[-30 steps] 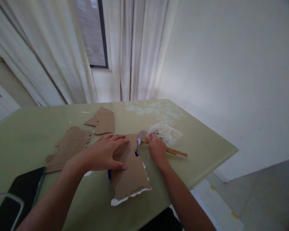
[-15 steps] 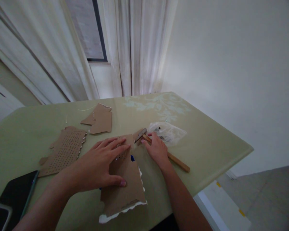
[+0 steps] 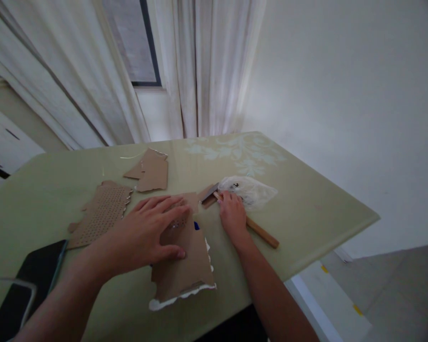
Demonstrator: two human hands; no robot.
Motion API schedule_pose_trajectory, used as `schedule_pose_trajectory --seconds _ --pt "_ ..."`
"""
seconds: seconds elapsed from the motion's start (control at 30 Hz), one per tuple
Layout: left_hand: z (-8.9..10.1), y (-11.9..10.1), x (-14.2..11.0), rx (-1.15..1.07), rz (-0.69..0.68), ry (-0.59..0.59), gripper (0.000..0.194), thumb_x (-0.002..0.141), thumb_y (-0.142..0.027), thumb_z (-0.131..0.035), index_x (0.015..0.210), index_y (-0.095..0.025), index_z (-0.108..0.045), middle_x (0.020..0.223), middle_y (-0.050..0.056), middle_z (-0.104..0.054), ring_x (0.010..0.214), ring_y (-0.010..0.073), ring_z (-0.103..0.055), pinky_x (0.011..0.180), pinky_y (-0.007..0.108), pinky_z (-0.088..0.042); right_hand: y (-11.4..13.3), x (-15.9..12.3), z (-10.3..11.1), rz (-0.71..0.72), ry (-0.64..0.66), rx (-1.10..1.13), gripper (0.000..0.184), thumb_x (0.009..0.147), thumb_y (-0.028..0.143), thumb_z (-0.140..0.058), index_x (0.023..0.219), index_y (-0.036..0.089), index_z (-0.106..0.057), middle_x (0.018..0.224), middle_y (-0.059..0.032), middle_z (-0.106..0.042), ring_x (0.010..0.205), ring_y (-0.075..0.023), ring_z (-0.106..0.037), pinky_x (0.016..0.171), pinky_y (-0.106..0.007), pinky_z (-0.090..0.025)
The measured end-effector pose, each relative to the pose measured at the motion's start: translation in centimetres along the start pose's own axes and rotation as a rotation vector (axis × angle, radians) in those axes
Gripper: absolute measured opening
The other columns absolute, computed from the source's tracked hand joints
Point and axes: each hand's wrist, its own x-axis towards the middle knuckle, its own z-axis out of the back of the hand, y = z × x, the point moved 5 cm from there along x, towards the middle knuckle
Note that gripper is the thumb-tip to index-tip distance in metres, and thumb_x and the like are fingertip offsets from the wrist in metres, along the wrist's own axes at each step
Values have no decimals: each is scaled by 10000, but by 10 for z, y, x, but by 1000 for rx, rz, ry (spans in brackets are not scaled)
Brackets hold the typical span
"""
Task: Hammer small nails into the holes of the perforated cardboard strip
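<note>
My left hand (image 3: 150, 235) lies with its fingers stretched out over a torn piece of brown cardboard (image 3: 189, 266), pressing on its upper part. Small holes show in the cardboard near the fingertips, and something blue peeks out at its right edge. My right hand (image 3: 232, 213) is curled round the wooden handle of a hammer (image 3: 263, 232), close to the metal head. The hammer's head rests over a small cardboard scrap (image 3: 209, 204). Just beyond my right hand is a clear plastic bag (image 3: 257, 192) with small dark things in it.
A cardboard piece dotted with holes (image 3: 103, 213) lies to the left on the green table (image 3: 317, 209). Torn cardboard scraps (image 3: 153, 173) are farther back. A dark phone-like device (image 3: 35, 273) with a white cable across it is at the near left. The table's edge runs along the right.
My right hand's fingers have closed in round the hammer handle. My left hand stays on the cardboard. The whole view has shifted slightly.
</note>
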Motion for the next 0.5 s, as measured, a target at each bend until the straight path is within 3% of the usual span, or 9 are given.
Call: schedule_pose_trajectory --seconds 0.1,0.17,0.23,0.3,0.4,0.5 --pt "14 9 -5 -20 84 -191 651 969 -629 -715 1539 -318 -672 1629 113 -641 1480 429 -594 1255 655 -423 0 -1 1 -2 -10 11 219 1159 234 -578 1321 181 -716 1296 -154 -732 1217 -317 -640 985 -376 -463" --pt "15 20 -12 -107 194 -346 587 1001 -641 -638 1423 -244 -731 1474 151 -737 1360 422 -672 1196 635 -482 0 -3 2 -7 -19 23 242 1162 245 -570 1341 175 -717 1305 -161 -727 1216 -324 -635 974 -382 -461" --pt "3 34 -22 -293 355 -508 587 1001 -652 -607 1347 -195 -734 1340 172 -782 1211 385 -736 1078 573 -569 0 -4 1 -12 -31 41 257 1163 251 -564 1351 169 -720 1313 -168 -723 1231 -333 -623 990 -394 -451" --pt "-21 46 -35 -590 511 -685 663 960 -714 -606 1331 -173 -706 1296 183 -788 1083 344 -765 929 501 -622 0 -5 0 -17 -43 68 262 1160 251 -562 1347 172 -727 1321 -172 -721 1251 -337 -609 1024 -407 -436" --pt "-68 46 -42 -1024 624 -700 733 838 -786 -730 1224 -163 -744 1309 191 -791 1172 345 -757 985 460 -606 -2 -6 1 -25 -57 133 266 1147 235 -559 1330 179 -744 1313 -175 -726 1257 -335 -598 1071 -426 -414" --pt "-104 29 -37 -1489 678 -527 688 802 -786 -772 1070 -152 -789 1120 182 -838 1043 344 -800 853 416 -631 -2 -10 7 -18 -90 250 293 1131 221 -538 1322 166 -752 1352 -197 -707 1304 -342 -570 1134 -458 -386"
